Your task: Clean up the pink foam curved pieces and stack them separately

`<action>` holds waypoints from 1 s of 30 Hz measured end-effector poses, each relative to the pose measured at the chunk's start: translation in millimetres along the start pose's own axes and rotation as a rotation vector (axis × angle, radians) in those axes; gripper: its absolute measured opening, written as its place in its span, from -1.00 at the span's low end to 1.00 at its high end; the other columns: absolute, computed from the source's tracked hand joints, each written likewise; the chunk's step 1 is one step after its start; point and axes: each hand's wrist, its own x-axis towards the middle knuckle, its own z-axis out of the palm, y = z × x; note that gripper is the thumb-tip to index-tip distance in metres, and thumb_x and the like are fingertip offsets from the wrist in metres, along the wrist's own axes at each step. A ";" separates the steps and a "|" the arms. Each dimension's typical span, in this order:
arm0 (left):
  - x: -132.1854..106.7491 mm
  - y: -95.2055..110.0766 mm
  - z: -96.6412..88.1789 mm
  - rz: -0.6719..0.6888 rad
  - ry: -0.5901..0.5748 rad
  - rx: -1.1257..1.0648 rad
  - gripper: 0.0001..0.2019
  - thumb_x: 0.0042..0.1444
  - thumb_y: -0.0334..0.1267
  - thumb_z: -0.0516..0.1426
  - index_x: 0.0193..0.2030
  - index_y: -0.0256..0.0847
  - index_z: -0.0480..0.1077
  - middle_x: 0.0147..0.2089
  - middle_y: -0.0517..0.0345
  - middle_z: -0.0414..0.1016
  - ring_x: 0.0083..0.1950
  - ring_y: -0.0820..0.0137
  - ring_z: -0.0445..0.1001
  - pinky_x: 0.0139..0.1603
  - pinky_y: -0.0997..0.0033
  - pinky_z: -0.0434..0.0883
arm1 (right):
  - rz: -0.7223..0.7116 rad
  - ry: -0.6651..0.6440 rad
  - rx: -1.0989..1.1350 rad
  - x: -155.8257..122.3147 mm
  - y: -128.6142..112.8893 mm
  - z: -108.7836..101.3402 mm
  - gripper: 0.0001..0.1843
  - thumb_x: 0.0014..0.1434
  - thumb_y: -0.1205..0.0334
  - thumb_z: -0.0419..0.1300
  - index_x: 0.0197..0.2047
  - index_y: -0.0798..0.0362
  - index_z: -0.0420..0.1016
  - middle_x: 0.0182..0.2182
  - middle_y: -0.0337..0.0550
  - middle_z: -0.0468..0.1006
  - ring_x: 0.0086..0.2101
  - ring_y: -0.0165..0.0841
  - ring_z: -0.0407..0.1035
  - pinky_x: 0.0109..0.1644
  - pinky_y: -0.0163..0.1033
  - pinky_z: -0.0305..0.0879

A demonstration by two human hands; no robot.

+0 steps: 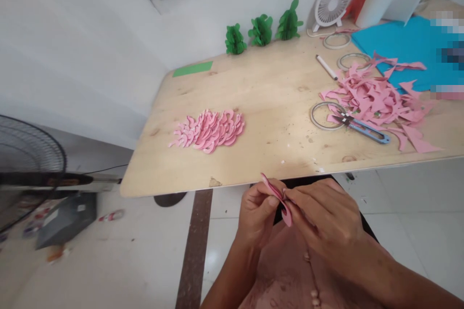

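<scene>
Below the near edge of the wooden table (268,91), my left hand (257,212) and my right hand (324,215) meet over my lap. Both pinch one small curved pink foam piece (280,199) between thumb and fingertips. A heap of similar cut pink pieces (209,130) lies on the table ahead and to the left. To the right, a pile of pink foam scraps (380,101) spreads out, with blue-handled scissors (366,128) lying at its near side.
Three green paper trees (261,30) and a small white fan (330,5) stand at the back. Metal rings (326,116), a white pen (326,66), a blue sheet (402,46) and a green card (193,68) lie on the table. A floor fan (25,164) stands left.
</scene>
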 end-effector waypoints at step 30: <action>1.2 -2.7 0.2 -0.059 0.060 -0.158 -0.87 -0.05 -0.25 0.33 -0.46 -0.20 0.49 -0.41 0.18 0.42 -0.33 0.45 0.38 -0.21 0.41 0.39 | 0.106 0.088 -0.076 -1.1 20.6 0.1 -0.88 0.16 0.47 0.14 -0.31 0.13 0.48 -0.46 -0.12 0.59 -0.43 -0.33 0.44 -0.29 -0.19 0.27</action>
